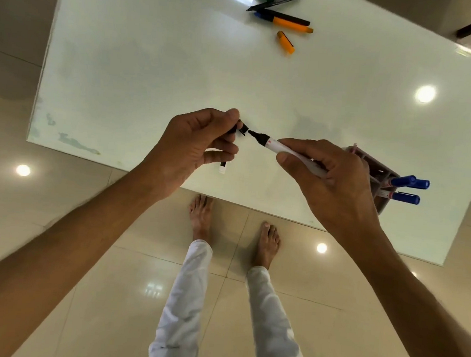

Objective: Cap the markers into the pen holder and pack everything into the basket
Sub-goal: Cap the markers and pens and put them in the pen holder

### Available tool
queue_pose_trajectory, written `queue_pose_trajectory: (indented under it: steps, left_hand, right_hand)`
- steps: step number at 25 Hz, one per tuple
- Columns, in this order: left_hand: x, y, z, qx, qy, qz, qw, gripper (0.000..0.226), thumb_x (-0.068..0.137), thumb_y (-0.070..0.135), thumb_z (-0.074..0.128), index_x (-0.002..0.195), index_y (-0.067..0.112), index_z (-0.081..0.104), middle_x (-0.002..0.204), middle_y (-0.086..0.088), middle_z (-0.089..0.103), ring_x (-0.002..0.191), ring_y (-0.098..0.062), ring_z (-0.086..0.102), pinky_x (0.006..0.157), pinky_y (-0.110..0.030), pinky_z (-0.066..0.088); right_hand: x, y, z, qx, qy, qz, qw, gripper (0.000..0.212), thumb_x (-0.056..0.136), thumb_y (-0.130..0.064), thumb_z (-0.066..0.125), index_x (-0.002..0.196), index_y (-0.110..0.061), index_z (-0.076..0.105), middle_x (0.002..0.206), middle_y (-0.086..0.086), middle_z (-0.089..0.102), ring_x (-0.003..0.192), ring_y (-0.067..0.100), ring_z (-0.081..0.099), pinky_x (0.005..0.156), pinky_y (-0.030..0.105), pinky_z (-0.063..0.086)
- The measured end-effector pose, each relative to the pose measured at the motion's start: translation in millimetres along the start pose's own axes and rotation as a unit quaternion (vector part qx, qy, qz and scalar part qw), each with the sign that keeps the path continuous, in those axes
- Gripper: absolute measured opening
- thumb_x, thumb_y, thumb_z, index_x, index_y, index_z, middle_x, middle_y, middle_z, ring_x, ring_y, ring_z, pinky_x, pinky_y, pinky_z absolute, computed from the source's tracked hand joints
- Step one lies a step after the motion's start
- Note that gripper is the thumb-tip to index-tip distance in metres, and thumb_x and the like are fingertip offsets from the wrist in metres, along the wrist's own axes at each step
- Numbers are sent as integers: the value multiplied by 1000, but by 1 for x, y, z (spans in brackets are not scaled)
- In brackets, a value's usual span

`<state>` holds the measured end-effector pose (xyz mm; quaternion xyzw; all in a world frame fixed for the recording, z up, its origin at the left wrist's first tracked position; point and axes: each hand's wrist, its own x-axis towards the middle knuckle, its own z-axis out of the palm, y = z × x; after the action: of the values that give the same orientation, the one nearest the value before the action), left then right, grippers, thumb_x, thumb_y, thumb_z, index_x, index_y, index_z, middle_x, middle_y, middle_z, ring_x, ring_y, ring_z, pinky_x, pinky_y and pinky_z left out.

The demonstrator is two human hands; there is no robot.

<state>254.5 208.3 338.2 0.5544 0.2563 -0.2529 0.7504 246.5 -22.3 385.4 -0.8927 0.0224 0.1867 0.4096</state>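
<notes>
Nearest me, over the near edge of the white table, my left hand pinches a black cap between thumb and forefinger, the other fingers curled in; a small white-and-black piece pokes out below them, and I cannot tell what it is. My right hand is closed around a white marker, its bare black tip aimed at the cap's mouth, just apart from it. So this capping is not yet done.

Beside my right hand, at the near right edge, the pen holder holds 3 blue-capped markers; I judge those finished.

At the far edge lies a loose pile of markers, roughly 5, plus 1 orange cap lying apart. I see no basket, so packing remains.

The marker bears red printing, too small to read.
</notes>
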Motion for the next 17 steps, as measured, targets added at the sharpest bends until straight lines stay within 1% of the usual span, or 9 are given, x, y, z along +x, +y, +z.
queue_pose_trajectory:
  steps: [3,7,9,10,12,13,14,15,17]
  left_hand:
    - [-4,3,17,31,-5,6,999,19,98,27,72,92,10,75,78,-1,68,69,-17,70,75,-29,61]
    - [-6,1,25,56,-17,14,998,21,97,27,72,99,6,75,77,-1,69,70,-17,71,73,-27,60]
    - [-6,-1,29,76,-24,19,997,24,97,27,71,101,4,75,76,-1,67,69,-16,69,73,-27,59]
    - [-7,-2,31,91,-33,22,995,27,98,29,70,103,2,74,75,-1,64,67,-16,66,72,-27,58]
    - [-9,-3,37,133,-44,22,990,36,105,35,61,102,0,69,69,2,53,61,-16,56,68,-29,52]
    - [-10,-4,42,145,-35,15,989,40,108,39,54,98,2,65,64,3,47,57,-15,49,65,-29,48]
    - [-11,-5,47,137,-16,-1,990,43,111,41,48,92,5,61,59,5,43,52,-14,43,60,-29,44]
    - [-12,-7,52,104,6,-26,994,43,112,40,43,87,8,57,53,7,40,47,-12,37,55,-29,40]
    - [-13,-11,64,31,37,-64,997,43,113,34,40,80,10,53,46,10,37,41,-8,32,50,-27,34]
  right_hand:
    - [-3,2,-8,-21,6,-29,999,25,100,-34,71,123,-28,77,94,-15,72,81,6,64,65,10,46]
    - [-6,7,-11,-30,6,-43,999,25,100,-32,71,124,-26,77,89,-22,67,77,4,62,64,8,43]
    - [-8,7,-10,-27,3,-46,999,25,100,-32,71,124,-25,77,89,-16,69,75,8,63,63,13,44]
    - [-10,6,-9,-24,3,-48,999,25,100,-31,71,124,-25,77,89,-12,71,75,10,63,64,18,46]
    - [-12,2,-5,-18,3,-50,999,25,100,-30,71,123,-23,77,89,-9,72,74,11,64,65,24,50]
    - [-14,0,-2,-19,5,-53,998,24,100,-29,71,122,-23,78,88,-9,72,74,11,64,65,26,51]
    - [-15,-2,2,-22,10,-55,998,23,100,-29,70,120,-24,78,87,-9,72,73,12,64,66,28,52]
    - [-17,-4,7,-29,17,-52,998,22,100,-29,69,119,-24,79,87,-7,73,73,12,64,66,31,54]
    - [-20,-3,12,-59,31,-53,996,21,102,-30,66,116,-21,79,90,-2,74,74,14,64,66,36,55]
